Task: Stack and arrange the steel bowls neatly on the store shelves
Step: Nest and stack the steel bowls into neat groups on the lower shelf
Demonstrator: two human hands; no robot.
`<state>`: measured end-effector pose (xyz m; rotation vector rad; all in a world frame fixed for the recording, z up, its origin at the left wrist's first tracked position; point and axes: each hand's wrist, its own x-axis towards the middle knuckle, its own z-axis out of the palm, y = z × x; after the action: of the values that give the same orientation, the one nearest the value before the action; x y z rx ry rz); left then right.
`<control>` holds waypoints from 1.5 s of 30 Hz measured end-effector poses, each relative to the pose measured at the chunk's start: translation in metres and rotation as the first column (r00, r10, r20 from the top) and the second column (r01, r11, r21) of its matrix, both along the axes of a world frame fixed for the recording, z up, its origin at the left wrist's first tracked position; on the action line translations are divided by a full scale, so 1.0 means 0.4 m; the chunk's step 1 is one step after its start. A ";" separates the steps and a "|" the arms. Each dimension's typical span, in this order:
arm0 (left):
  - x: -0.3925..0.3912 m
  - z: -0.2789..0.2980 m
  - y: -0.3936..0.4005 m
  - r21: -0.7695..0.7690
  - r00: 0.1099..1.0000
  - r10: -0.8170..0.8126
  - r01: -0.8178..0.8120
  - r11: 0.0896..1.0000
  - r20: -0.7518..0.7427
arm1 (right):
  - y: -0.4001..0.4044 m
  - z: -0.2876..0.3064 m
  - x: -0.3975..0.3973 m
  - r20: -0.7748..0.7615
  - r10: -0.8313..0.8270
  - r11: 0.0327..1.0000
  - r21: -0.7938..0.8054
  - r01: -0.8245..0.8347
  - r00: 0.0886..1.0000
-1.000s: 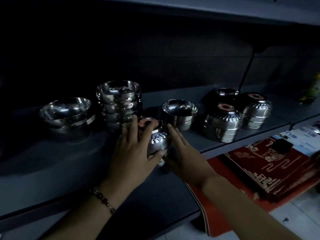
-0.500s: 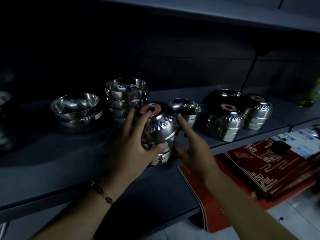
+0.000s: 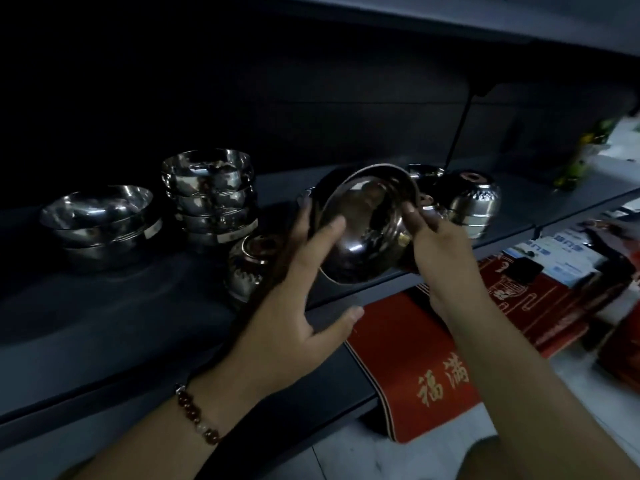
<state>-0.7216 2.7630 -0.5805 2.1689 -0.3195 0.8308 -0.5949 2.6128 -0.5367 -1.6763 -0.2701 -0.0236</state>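
the scene is a dim store aisle with a dark grey metal shelf [image 3: 114, 317] running from lower left to upper right, a dark back panel behind it and another shelf board overhead. both hands hold one steel bowl [image 3: 363, 226] tipped on its side above the shelf's front edge, its shiny hollow facing the camera. the left hand [image 3: 298, 299], with a beaded bracelet [image 3: 197, 417] on the wrist, has its fingers spread around the bowl's left rim and one fingertip on the inner wall, thumb stretched out free below. the right hand [image 3: 440, 244] pinches the bowl's right rim with curled fingers.

just left of the held bowl, an upturned patterned bowl stack [image 3: 251, 268] stands near the front edge. farther back sits a tall stack of upright bowls [image 3: 211, 195], and toward the left end a low stack of wider bowls [image 3: 100, 223]. right of the hands, another upturned stack with a red base label [image 3: 474, 202] stands near the back.

below the shelf's right part, on a pale tiled floor [image 3: 363, 459], lie red packs with gold characters [image 3: 433, 368] and blue and white boxes [image 3: 561, 258].
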 end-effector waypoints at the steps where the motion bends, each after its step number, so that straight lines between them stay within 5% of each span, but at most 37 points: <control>1: 0.009 -0.008 0.000 0.081 1.000 0.009 -0.009 0.997 0.002 | -0.009 -0.005 0.009 -0.110 0.031 0.999 0.012 -0.030 0.993; 5: 0.039 -0.030 0.001 0.176 0.997 0.080 -0.076 0.982 -0.016 | -0.043 -0.026 0.028 -0.285 0.078 0.991 -0.079 -0.104 0.955; 10: 0.057 -0.024 -0.015 -0.119 0.990 0.122 -0.129 0.985 -0.064 | -0.074 -0.034 0.027 -0.350 0.155 0.980 -0.066 -0.189 0.924; 14: 0.080 -0.017 -0.015 -0.498 0.987 0.052 -0.123 0.858 -0.154 | -0.097 -0.030 0.024 -0.392 0.310 0.950 0.165 -0.265 0.866; 20: 0.122 -0.018 0.015 -0.641 0.988 -0.028 -0.077 0.763 -0.152 | -0.153 -0.004 0.036 -0.252 0.549 0.776 0.507 -0.374 0.797; 23: 0.139 -0.024 0.013 -0.676 0.982 -0.082 -0.057 0.735 -0.172 | -0.150 -0.012 0.031 -0.114 0.512 0.845 0.242 -0.476 0.851; 25: 0.152 -0.017 0.010 -0.655 0.978 -0.102 -0.041 0.755 -0.179 | -0.132 -0.014 0.017 -0.012 0.428 0.899 -0.100 -0.427 0.904; 27: 0.169 -0.001 0.009 -0.624 0.983 -0.091 -0.028 0.781 -0.157 | -0.103 -0.013 0.007 0.145 0.345 0.918 -0.260 -0.301 0.927; 38: 0.308 0.078 0.112 -0.251 0.980 0.176 -0.195 0.948 -0.094 | 0.059 -0.058 0.203 0.489 0.197 0.980 -0.091 -0.175 0.849; 45: 0.388 0.071 0.194 0.135 0.889 0.411 -0.390 0.911 -0.204 | 0.148 -0.095 0.334 0.515 0.258 0.950 -0.291 -0.117 0.818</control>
<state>-0.5665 2.8405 -0.5519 2.4293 0.2236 0.7858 -0.4613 2.6721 -0.5746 -1.8566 -0.9099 -0.3407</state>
